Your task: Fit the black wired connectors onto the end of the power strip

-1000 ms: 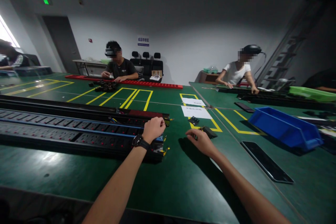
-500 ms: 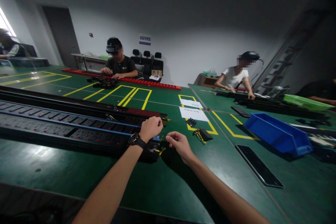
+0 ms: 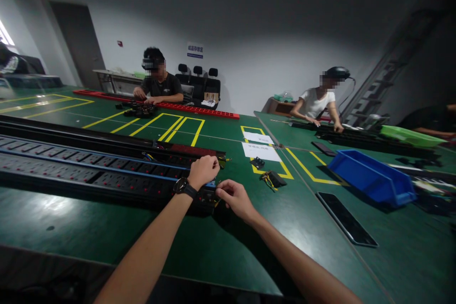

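Head view: socket strips [image 3: 64,174] lie side by side on the green table [image 3: 71,235].
Left hand [image 3: 204,171]: fingers curled at the strips' end; grip hidden, can't tell.
Right hand [image 3: 235,198]: thumb and forefinger nearly meeting at yellow wires [image 3: 216,204]; hold unclear.
Sockets [image 3: 121,183]: look seated, apparently done.
Yellow wires: ends exposed, apparently left to finish.
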Tool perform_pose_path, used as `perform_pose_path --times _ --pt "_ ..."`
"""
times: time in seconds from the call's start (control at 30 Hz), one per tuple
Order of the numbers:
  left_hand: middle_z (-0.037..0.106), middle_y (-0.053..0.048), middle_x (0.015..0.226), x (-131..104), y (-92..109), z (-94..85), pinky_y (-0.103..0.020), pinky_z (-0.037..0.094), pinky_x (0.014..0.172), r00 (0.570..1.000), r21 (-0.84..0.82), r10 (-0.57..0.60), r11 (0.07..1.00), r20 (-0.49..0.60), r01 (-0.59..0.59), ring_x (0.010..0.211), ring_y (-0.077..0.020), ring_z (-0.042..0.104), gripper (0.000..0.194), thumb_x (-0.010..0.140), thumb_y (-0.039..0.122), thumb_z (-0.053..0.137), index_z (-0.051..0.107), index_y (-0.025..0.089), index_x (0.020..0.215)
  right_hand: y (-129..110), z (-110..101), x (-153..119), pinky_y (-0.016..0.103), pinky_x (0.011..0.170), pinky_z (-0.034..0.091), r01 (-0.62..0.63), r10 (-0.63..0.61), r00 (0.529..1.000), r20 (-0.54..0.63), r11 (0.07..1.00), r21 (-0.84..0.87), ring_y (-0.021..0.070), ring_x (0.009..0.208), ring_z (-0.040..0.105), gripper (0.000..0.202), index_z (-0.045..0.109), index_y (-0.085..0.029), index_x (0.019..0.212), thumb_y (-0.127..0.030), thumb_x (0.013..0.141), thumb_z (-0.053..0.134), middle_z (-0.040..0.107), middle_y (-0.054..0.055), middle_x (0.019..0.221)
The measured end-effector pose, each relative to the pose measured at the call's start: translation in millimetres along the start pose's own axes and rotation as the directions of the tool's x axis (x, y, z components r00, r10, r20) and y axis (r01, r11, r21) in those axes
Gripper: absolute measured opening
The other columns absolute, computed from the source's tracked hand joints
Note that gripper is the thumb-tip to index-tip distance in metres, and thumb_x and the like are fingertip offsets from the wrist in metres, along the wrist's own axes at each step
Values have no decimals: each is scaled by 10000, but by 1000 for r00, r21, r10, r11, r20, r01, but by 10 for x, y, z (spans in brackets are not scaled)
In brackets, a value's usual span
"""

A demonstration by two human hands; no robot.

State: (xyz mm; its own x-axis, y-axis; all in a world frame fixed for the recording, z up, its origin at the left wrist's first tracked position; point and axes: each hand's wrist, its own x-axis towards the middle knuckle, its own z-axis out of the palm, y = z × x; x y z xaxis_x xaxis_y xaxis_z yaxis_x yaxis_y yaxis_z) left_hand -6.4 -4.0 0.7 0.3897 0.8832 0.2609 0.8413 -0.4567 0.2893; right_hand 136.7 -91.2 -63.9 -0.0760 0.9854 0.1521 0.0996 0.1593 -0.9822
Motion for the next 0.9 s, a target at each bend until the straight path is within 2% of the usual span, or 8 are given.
perform_pose_path --times 0.13,0.67,0.9 --pt "735 -42 1028 5 -2 -4 -288 499 781 1000 0 -1 1000 10 1 913 -212 690 227 941 344 484 694 259 953 -3 -19 16 200 404 375 3 -3 1000 -29 1000 7 84 492 471 313 611 -182 865 -462 776 721 596 -18 704" --pt "730 -52 1063 7 25 -48 -308 498 830 999 0 -24 1000 41 24 958 -218 679 257 951 351 459 701 268 980 -174 -102 -46 187 475 387 63 -56 979 198 998 -30 104 620 477 336 572 -190 904 -509 865 671 536 -27 744" --pt "733 -42 1054 13 21 -41 -308 497 788 999 6 -17 1000 30 17 938 -225 687 249 950 360 460 691 269 960 -204 -102 -49 188 489 362 66 -58 973 223 997 -26 108 641 483 370 569 -197 900 -554 866 659 535 -27 752"
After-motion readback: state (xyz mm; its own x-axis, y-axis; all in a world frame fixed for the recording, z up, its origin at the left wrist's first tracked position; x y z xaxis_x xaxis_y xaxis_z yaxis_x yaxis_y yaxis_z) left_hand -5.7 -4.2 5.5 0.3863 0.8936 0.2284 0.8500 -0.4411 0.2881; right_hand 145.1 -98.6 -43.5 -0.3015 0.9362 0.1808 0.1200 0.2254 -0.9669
